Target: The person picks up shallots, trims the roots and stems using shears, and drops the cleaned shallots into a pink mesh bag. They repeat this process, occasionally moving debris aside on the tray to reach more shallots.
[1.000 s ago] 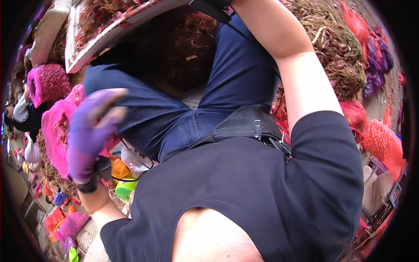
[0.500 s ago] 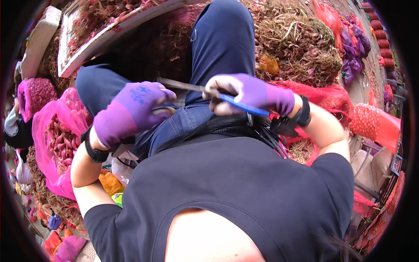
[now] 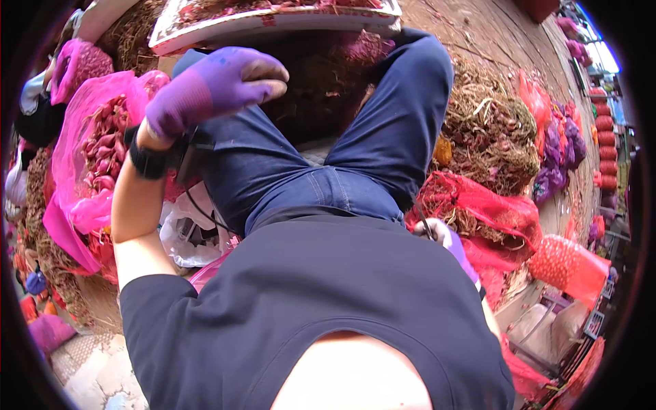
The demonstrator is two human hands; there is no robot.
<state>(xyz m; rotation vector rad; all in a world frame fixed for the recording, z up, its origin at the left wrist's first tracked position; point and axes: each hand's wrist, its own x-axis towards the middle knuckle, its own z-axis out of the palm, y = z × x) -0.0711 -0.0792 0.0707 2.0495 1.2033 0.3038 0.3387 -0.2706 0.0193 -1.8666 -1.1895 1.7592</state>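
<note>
My left hand (image 3: 222, 85), in a purple glove with greyed fingertips, is raised over my left thigh, near the white crate. Its fingers are loosely bent, thumb a little apart, and nothing shows in them. Low at my right hip, my right hand (image 3: 449, 244) is partly hidden by my shirt. A thin dark blade of a knife (image 3: 425, 220) juts up from its closed fingers; the handle is out of sight. Right beside that hand lies a red mesh bag (image 3: 506, 229) with dry stalks in it. Between my knees is a dark, shaded heap (image 3: 311, 102).
A white crate (image 3: 287, 22) of shallots stands ahead. On my left is a pink mesh bag (image 3: 72, 160) holding shallots (image 3: 106, 147), with a white plastic bag (image 3: 188, 232) closer in. A dried stalk pile (image 3: 488, 130) and purple bags (image 3: 564, 150) lie to the right.
My hands have parted: the left has risen and gone forward, while the right, with the knife, has dropped back to my right hip. My right knee has swung outward, and the view has shifted.
</note>
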